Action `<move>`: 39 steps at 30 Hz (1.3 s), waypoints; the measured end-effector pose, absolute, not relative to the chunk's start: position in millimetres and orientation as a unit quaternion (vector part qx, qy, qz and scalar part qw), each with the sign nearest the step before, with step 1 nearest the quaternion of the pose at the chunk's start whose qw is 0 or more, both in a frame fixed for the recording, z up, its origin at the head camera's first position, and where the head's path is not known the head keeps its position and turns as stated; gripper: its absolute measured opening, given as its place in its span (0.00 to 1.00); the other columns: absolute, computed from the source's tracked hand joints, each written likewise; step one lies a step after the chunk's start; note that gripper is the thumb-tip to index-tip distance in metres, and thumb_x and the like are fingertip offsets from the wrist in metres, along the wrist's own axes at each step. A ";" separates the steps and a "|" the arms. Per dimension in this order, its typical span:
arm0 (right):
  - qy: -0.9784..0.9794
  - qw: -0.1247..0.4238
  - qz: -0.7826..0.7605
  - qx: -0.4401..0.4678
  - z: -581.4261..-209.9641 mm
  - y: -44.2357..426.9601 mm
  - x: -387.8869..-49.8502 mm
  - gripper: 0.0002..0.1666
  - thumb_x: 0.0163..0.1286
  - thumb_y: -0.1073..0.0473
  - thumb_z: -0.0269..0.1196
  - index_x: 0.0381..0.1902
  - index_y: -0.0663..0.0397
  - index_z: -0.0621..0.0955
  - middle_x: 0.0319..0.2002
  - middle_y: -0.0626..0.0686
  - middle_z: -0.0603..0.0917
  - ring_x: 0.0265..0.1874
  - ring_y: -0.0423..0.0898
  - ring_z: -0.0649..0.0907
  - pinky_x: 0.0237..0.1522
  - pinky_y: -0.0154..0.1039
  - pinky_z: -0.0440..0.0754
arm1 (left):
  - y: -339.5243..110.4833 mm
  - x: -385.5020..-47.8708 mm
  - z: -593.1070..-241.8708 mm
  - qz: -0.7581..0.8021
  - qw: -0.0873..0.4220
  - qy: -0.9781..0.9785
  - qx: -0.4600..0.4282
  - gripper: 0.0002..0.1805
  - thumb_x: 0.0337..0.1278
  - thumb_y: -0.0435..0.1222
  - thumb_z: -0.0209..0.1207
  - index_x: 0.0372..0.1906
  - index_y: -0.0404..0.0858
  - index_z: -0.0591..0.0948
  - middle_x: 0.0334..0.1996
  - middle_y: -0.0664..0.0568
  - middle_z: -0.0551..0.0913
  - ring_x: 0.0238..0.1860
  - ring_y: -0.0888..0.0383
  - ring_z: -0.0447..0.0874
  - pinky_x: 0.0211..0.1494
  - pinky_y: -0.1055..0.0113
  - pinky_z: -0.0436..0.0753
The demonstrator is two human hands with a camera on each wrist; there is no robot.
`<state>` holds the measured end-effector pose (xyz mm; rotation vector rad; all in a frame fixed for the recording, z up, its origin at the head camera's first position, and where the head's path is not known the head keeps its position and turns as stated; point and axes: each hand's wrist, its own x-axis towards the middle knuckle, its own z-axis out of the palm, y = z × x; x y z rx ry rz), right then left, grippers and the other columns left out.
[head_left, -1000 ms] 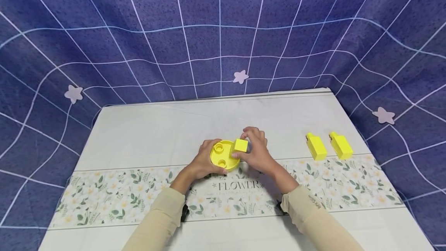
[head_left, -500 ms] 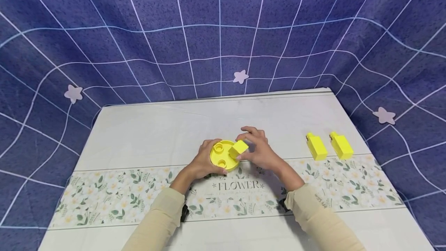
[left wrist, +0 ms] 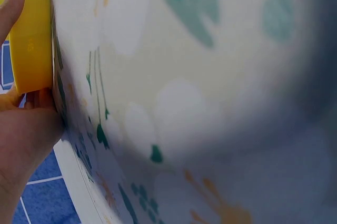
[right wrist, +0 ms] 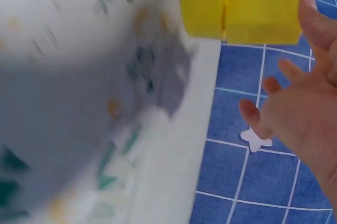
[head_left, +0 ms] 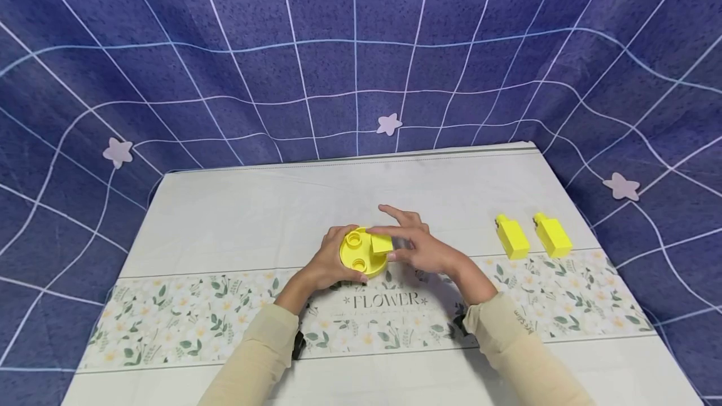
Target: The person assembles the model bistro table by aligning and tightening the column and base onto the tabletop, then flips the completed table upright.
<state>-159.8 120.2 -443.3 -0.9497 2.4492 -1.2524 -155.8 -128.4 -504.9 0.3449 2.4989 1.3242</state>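
In the head view my left hand grips a yellow round base, with fingers and thumb curled around its rim. Two raised rings show on the base. A yellow rectangular block stands upright on its right part; the joint is not visible from above. My right hand is at this block, its index finger stretched across the top and the thumb near the right side. The right wrist view shows a fingertip touching the free end of the block, the other fingers apart from it.
Two more yellow blocks, each with a narrow round end, lie to the right on the table. The table cover is white with a floral strip. A blue curtain with a grid pattern hangs behind and at the sides.
The block, earlier pinched and tilted over the base, now stands straight on it. My right hand's fingers have spread, with the index finger over the top. My left hand has stayed put.
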 end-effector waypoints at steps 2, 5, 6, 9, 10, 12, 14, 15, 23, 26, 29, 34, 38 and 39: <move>0.836 0.125 -0.415 -0.337 -441.5 121.2 -162.9 0.33 0.62 0.63 0.66 0.64 0.36 0.75 0.76 0.45 0.51 0.70 0.52 0.52 0.64 0.63 0.48 | -128.6 -155.8 -504.8 0.459 0.148 0.868 0.119 0.61 0.22 0.47 0.81 0.71 0.52 0.60 0.62 0.55 0.61 0.60 0.56 0.60 0.67 0.52 0.63; 0.842 0.096 -0.410 -0.338 -442.2 115.1 -165.1 0.30 0.58 0.62 0.69 0.60 0.42 0.78 0.74 0.49 0.57 0.68 0.53 0.56 0.61 0.61 0.53 | -128.8 -155.9 -505.3 0.457 0.150 0.869 0.119 0.61 0.22 0.48 0.81 0.71 0.53 0.60 0.62 0.56 0.61 0.60 0.57 0.60 0.67 0.52 0.63; 0.846 0.079 -0.408 -0.333 -443.6 111.5 -165.6 0.29 0.56 0.60 0.71 0.57 0.45 0.79 0.72 0.51 0.60 0.66 0.54 0.58 0.59 0.60 0.55 | -128.8 -156.0 -505.3 0.458 0.151 0.868 0.118 0.61 0.22 0.48 0.81 0.71 0.54 0.60 0.62 0.56 0.61 0.60 0.57 0.60 0.67 0.52 0.63; 0.864 0.028 -0.403 -0.300 -449.4 98.4 -166.4 0.25 0.54 0.55 0.74 0.47 0.50 0.76 0.66 0.54 0.67 0.60 0.54 0.63 0.56 0.55 0.57 | -127.9 -156.2 -504.2 0.459 0.151 0.867 0.119 0.61 0.23 0.48 0.81 0.71 0.54 0.60 0.62 0.56 0.61 0.60 0.57 0.60 0.67 0.53 0.63; 0.870 0.015 -0.398 -0.289 -452.0 94.4 -166.6 0.25 0.55 0.52 0.73 0.44 0.51 0.73 0.64 0.54 0.68 0.58 0.53 0.63 0.55 0.54 0.58 | -127.4 -156.1 -503.7 0.461 0.151 0.866 0.120 0.61 0.23 0.47 0.81 0.71 0.54 0.60 0.62 0.56 0.61 0.60 0.57 0.60 0.67 0.53 0.63; 0.878 0.001 -0.396 -0.270 -455.9 88.4 -166.3 0.25 0.56 0.48 0.72 0.40 0.51 0.70 0.62 0.54 0.69 0.57 0.52 0.64 0.55 0.52 0.57 | -126.3 -155.9 -502.8 0.466 0.152 0.863 0.122 0.60 0.23 0.47 0.81 0.71 0.53 0.60 0.62 0.56 0.61 0.61 0.57 0.59 0.67 0.54 0.62; 0.879 -0.002 -0.399 -0.263 -457.6 86.1 -166.0 0.25 0.58 0.46 0.71 0.42 0.51 0.70 0.63 0.54 0.67 0.57 0.53 0.64 0.55 0.52 0.57 | -125.5 -155.5 -502.0 0.466 0.157 0.862 0.124 0.60 0.24 0.47 0.81 0.71 0.52 0.60 0.62 0.56 0.61 0.61 0.57 0.59 0.68 0.54 0.62; 0.875 0.002 -0.406 -0.264 -457.7 86.4 -166.0 0.25 0.59 0.46 0.70 0.45 0.51 0.71 0.65 0.54 0.66 0.58 0.53 0.63 0.56 0.53 0.56 | -125.2 -155.3 -501.7 0.466 0.158 0.862 0.124 0.60 0.24 0.46 0.81 0.71 0.52 0.60 0.63 0.56 0.60 0.61 0.57 0.59 0.68 0.54 0.62; 0.837 0.077 -0.437 -0.321 -451.5 98.8 -174.1 0.29 0.68 0.56 0.62 0.67 0.39 0.73 0.76 0.48 0.51 0.68 0.54 0.54 0.62 0.63 0.49 | -127.0 -155.1 -501.8 0.463 0.152 0.865 0.114 0.61 0.23 0.46 0.81 0.71 0.52 0.60 0.63 0.56 0.61 0.60 0.56 0.60 0.67 0.52 0.63; 0.833 0.096 -0.441 -0.321 -451.2 100.2 -176.8 0.26 0.68 0.57 0.62 0.64 0.40 0.76 0.76 0.50 0.52 0.68 0.53 0.53 0.62 0.64 0.49 | -127.2 -155.0 -502.3 0.463 0.154 0.865 0.115 0.61 0.23 0.47 0.81 0.71 0.52 0.60 0.63 0.56 0.60 0.61 0.57 0.60 0.67 0.52 0.63; 0.840 0.086 -0.450 -0.290 -453.5 98.3 -178.8 0.25 0.64 0.57 0.66 0.59 0.41 0.78 0.74 0.51 0.56 0.68 0.54 0.55 0.63 0.65 0.49 | -127.2 -154.8 -502.5 0.463 0.154 0.865 0.114 0.61 0.22 0.47 0.81 0.71 0.53 0.60 0.63 0.56 0.61 0.61 0.57 0.60 0.67 0.53 0.62; 0.856 0.034 -0.475 -0.202 -459.8 92.4 -179.8 0.24 0.55 0.51 0.73 0.42 0.49 0.71 0.66 0.56 0.67 0.60 0.53 0.60 0.61 0.59 0.54 | -127.1 -155.1 -502.2 0.460 0.153 0.868 0.111 0.61 0.21 0.47 0.82 0.71 0.53 0.61 0.63 0.57 0.61 0.61 0.57 0.59 0.68 0.54 0.61; 0.856 0.029 -0.480 -0.190 -462.1 95.7 -178.9 0.25 0.57 0.50 0.72 0.45 0.50 0.71 0.66 0.56 0.65 0.59 0.54 0.60 0.61 0.59 0.55 | -128.1 -155.4 -502.6 0.457 0.152 0.869 0.112 0.61 0.22 0.48 0.81 0.71 0.54 0.60 0.63 0.57 0.61 0.61 0.57 0.59 0.68 0.53 0.61; 0.854 0.034 -0.480 -0.197 -461.9 97.9 -179.3 0.26 0.59 0.51 0.71 0.50 0.48 0.72 0.68 0.55 0.63 0.60 0.53 0.59 0.62 0.60 0.54 | -128.6 -155.6 -503.0 0.457 0.150 0.869 0.112 0.61 0.22 0.48 0.81 0.71 0.54 0.60 0.62 0.57 0.61 0.61 0.57 0.59 0.68 0.53 0.62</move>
